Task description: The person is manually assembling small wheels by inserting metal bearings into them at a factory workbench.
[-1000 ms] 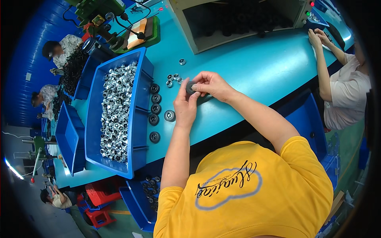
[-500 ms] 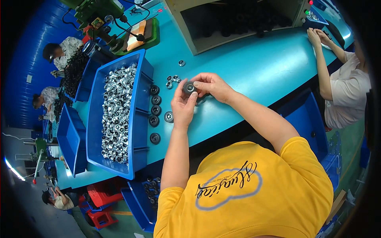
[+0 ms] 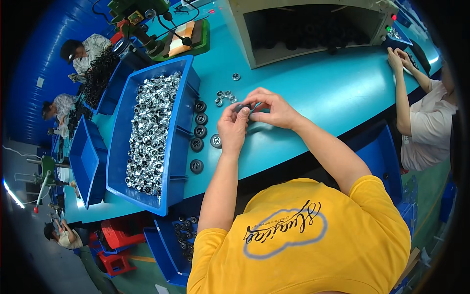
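Note:
My left hand (image 3: pixel 232 126) and my right hand (image 3: pixel 275 110) meet above the turquoise table, fingers closed around a small dark wheel (image 3: pixel 240 107). The wheel is tilted and partly covered by my fingers and thumbs. Just left of my left hand lies a single wheel (image 3: pixel 216 141) with a light hub. Beyond it, several black wheels (image 3: pixel 200 131) form a row beside the blue bin. A few shiny metal hubs (image 3: pixel 220 102) lie past my left fingertips, and one more hub (image 3: pixel 236 77) sits farther off.
A large blue bin (image 3: pixel 183 125) full of shiny hubs stands on the left. At the back are a green press (image 3: pixel 199 43) and a pale open-fronted box (image 3: pixel 238 29) with dark pieces inside. A co-worker's arms (image 3: pixel 402 93) rest at the far right. A lower bin (image 3: pixel 164 255) holds wheels.
The wheel has been turned from facing up to a tilted, more hidden position between my fingers. My right fingers have shifted over it. The whole view has swung slightly.

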A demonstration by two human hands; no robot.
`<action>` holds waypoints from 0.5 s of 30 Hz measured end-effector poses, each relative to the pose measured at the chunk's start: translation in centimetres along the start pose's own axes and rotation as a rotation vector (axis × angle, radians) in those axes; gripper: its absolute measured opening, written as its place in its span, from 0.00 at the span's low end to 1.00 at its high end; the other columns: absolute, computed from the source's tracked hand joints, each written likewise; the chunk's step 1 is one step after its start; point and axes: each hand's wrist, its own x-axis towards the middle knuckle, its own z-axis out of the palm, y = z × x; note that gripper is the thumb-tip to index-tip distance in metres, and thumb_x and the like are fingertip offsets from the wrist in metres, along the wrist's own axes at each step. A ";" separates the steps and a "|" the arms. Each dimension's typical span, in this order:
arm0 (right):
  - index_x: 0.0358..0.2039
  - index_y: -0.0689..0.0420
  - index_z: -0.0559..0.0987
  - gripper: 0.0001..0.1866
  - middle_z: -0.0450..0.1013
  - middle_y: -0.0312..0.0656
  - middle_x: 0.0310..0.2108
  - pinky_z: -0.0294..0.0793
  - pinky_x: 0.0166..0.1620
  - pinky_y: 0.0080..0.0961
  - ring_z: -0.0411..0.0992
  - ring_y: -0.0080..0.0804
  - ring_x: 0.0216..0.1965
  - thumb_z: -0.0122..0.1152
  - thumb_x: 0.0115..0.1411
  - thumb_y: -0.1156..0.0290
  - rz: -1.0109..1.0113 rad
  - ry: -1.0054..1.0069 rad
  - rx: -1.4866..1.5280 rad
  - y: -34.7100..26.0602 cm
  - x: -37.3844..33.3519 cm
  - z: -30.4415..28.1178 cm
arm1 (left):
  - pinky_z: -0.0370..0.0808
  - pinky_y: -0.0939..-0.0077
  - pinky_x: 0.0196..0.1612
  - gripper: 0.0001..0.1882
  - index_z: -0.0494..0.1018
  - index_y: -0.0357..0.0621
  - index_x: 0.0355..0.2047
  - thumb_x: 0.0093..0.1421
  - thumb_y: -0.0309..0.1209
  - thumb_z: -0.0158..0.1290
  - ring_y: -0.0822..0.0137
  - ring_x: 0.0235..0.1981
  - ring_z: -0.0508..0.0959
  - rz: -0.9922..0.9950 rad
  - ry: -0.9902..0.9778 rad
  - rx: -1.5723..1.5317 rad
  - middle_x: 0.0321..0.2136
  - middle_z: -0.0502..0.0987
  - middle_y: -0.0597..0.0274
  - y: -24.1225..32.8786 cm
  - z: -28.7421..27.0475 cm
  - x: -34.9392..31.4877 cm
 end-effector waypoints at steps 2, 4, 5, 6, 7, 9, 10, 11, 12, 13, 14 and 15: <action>0.47 0.58 0.83 0.16 0.77 0.36 0.38 0.77 0.43 0.24 0.75 0.24 0.38 0.70 0.58 0.71 0.057 0.066 -0.103 1.1 0.5 0.2 | 0.66 0.82 0.20 0.17 0.77 0.37 0.39 0.66 0.41 0.61 0.78 0.18 0.70 -0.020 0.020 0.039 0.20 0.74 0.66 0.0 -0.2 0.0; 0.48 0.57 0.82 0.16 0.79 0.38 0.31 0.77 0.40 0.25 0.77 0.26 0.35 0.70 0.58 0.70 0.261 0.134 0.095 1.8 2.9 -0.3 | 0.67 0.77 0.20 0.16 0.78 0.38 0.30 0.66 0.40 0.61 0.75 0.16 0.70 -0.010 0.065 0.104 0.16 0.73 0.65 -0.1 -0.2 -0.5; 0.47 0.57 0.82 0.17 0.79 0.40 0.30 0.77 0.38 0.26 0.78 0.27 0.35 0.71 0.58 0.69 0.266 0.162 0.009 1.8 4.3 -0.8 | 0.68 0.74 0.21 0.17 0.77 0.39 0.27 0.65 0.39 0.61 0.70 0.16 0.71 0.136 -0.023 0.262 0.16 0.73 0.62 -0.1 -0.2 -0.8; 0.47 0.57 0.82 0.17 0.79 0.40 0.31 0.78 0.39 0.28 0.78 0.29 0.36 0.70 0.58 0.67 0.265 0.137 -0.091 1.8 5.7 -0.7 | 0.69 0.70 0.22 0.17 0.76 0.39 0.24 0.64 0.39 0.62 0.64 0.16 0.71 0.282 -0.110 0.421 0.15 0.73 0.60 -0.2 -0.1 -1.2; 0.46 0.57 0.81 0.17 0.80 0.41 0.31 0.78 0.40 0.30 0.79 0.32 0.36 0.70 0.58 0.66 0.260 0.114 -0.186 2.0 7.5 0.0 | 0.70 0.68 0.23 0.17 0.75 0.39 0.22 0.63 0.38 0.62 0.60 0.17 0.72 0.374 -0.177 0.524 0.16 0.73 0.57 -0.2 0.1 -1.4; 0.45 0.56 0.81 0.17 0.81 0.43 0.33 0.78 0.42 0.34 0.79 0.37 0.38 0.70 0.58 0.63 0.251 0.069 -0.359 1.6 10.6 1.6 | 0.72 0.63 0.24 0.16 0.74 0.39 0.20 0.60 0.35 0.63 0.52 0.19 0.74 0.522 -0.285 0.644 0.17 0.74 0.53 0.1 0.9 -1.6; 0.44 0.55 0.81 0.16 0.81 0.44 0.34 0.78 0.44 0.36 0.79 0.40 0.39 0.69 0.58 0.62 0.250 0.043 -0.432 1.9 12.0 2.5 | 0.73 0.61 0.25 0.15 0.75 0.39 0.20 0.59 0.34 0.63 0.50 0.20 0.75 0.533 -0.302 0.656 0.18 0.74 0.52 0.0 1.0 -1.4; 0.43 0.55 0.81 0.16 0.81 0.44 0.35 0.78 0.46 0.39 0.79 0.43 0.40 0.69 0.57 0.60 0.248 0.018 -0.503 2.2 13.3 3.4 | 0.73 0.59 0.26 0.14 0.75 0.39 0.20 0.58 0.33 0.63 0.49 0.21 0.76 0.545 -0.320 0.668 0.19 0.75 0.51 0.0 1.2 -1.3; 0.43 0.54 0.82 0.16 0.81 0.45 0.36 0.77 0.47 0.40 0.79 0.45 0.42 0.68 0.58 0.60 0.240 0.009 -0.532 2.8 14.3 4.2 | 0.74 0.58 0.26 0.13 0.75 0.39 0.21 0.58 0.32 0.63 0.49 0.22 0.77 0.521 -0.310 0.661 0.20 0.76 0.51 -0.1 1.1 -1.2; 0.43 0.53 0.82 0.15 0.81 0.45 0.36 0.77 0.48 0.42 0.78 0.47 0.43 0.66 0.59 0.60 0.239 0.008 -0.559 4.2 15.1 4.8 | 0.74 0.58 0.27 0.13 0.75 0.39 0.21 0.58 0.32 0.63 0.49 0.22 0.77 0.520 -0.319 0.658 0.20 0.76 0.52 -0.2 1.2 -1.0; 0.43 0.52 0.83 0.14 0.81 0.46 0.36 0.77 0.49 0.44 0.78 0.49 0.45 0.65 0.59 0.60 0.240 0.001 -0.589 5.0 15.7 5.5 | 0.74 0.57 0.27 0.12 0.75 0.39 0.22 0.57 0.31 0.63 0.49 0.23 0.78 0.518 -0.320 0.654 0.21 0.77 0.52 -0.3 1.2 -0.9; 0.42 0.51 0.83 0.13 0.81 0.46 0.37 0.77 0.50 0.44 0.78 0.49 0.46 0.64 0.60 0.60 0.219 -0.016 -0.623 5.8 16.1 6.0 | 0.75 0.57 0.28 0.11 0.76 0.39 0.22 0.57 0.31 0.63 0.49 0.24 0.78 0.518 -0.325 0.652 0.22 0.77 0.52 -0.3 1.2 -0.7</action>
